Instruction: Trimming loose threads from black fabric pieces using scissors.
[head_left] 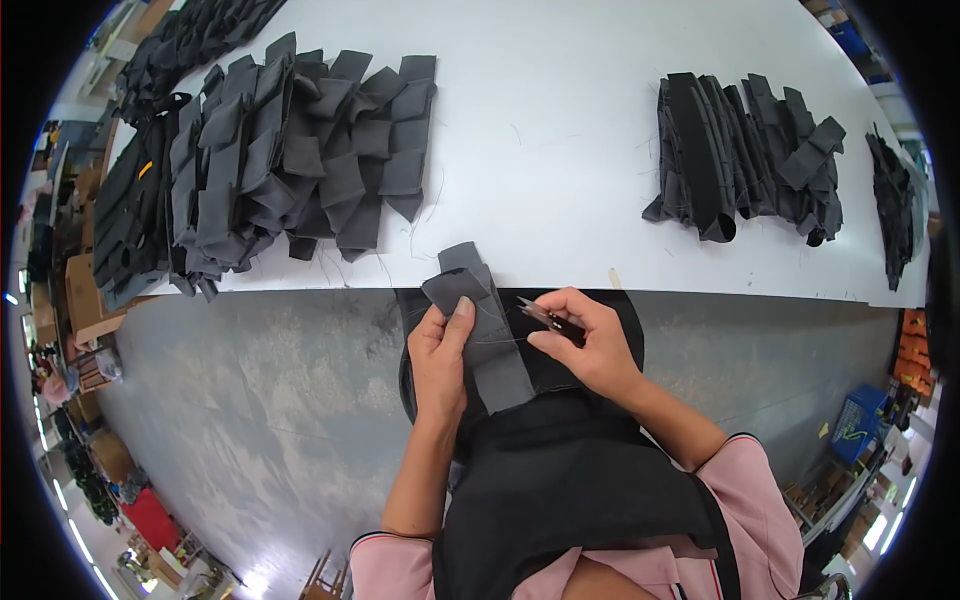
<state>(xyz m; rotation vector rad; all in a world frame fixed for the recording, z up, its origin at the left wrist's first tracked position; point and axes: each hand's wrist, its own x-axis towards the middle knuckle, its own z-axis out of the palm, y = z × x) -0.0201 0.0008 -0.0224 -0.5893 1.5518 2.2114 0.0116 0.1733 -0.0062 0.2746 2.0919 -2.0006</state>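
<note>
My left hand [440,345] grips a dark grey fabric strip [487,325] with folded, stitched sections, thumb on top and fingers beneath. The strip's upper end rests over the table's near edge, and its lower end hangs down above my lap. Loose pale threads trail across it. Just right of the strip, my right hand [590,340] is closed around small thread snips [555,322], their pointed metal blades aimed left toward the fabric. The blades stand a little apart from the strip.
On the white table [540,150], a large pile of similar grey strips [300,150] lies at the left, beside black fabric pieces [135,210]. A smaller bundle of strips [740,155] lies at the right. Farther right is a dark piece [890,205]. A blue crate [858,422] stands beyond.
</note>
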